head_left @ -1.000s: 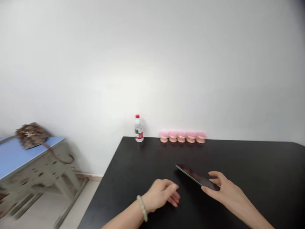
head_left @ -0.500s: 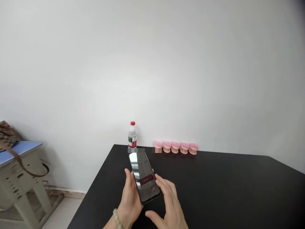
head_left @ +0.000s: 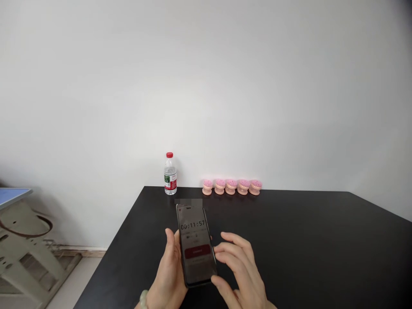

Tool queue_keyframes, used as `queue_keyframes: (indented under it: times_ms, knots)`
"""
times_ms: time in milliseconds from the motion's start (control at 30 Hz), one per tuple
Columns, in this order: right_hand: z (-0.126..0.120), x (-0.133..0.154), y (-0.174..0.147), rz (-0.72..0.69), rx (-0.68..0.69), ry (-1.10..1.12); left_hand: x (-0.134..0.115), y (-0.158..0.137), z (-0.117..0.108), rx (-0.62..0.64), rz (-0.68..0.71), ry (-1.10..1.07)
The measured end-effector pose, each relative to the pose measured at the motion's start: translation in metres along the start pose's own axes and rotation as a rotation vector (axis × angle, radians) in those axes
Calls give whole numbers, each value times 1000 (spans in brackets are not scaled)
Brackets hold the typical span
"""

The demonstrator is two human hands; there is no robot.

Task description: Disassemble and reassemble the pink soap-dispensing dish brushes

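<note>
A smartphone with a dim screen rests in my left hand, which wraps its left side and back. The display reads 00:11:57 above a dark red button. My right hand is just to the right of the phone, fingers apart and bent. Its fingertips are close to the phone's right edge; whether they touch it I cannot tell. A pale bead bracelet circles my left wrist.
On the black table stand a water bottle with a red cap and a row of several pink scalp brushes, close to the white wall. A blue-topped desk with a hanging brown strap is at left.
The phone has turned more upright, and its screen has lost the bright reflection. My right hand has shifted right, its fingers raised and more spread. The camera view has moved slightly.
</note>
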State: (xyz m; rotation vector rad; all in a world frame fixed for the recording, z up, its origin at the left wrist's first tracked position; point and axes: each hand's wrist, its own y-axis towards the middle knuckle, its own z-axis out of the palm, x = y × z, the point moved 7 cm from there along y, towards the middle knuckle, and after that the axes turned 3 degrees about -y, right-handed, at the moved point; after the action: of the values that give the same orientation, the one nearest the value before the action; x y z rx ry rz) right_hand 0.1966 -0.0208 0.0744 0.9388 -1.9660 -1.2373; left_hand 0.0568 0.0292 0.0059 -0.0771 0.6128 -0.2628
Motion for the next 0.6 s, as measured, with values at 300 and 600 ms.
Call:
queue_keyframes:
  times_ms: [300,600]
  knots:
    - [1,-1,3,13,60,15,5,-5,2,26,-26,16]
    - [2,6,5,-49,76,44,4,-6,4,17,-22,34]
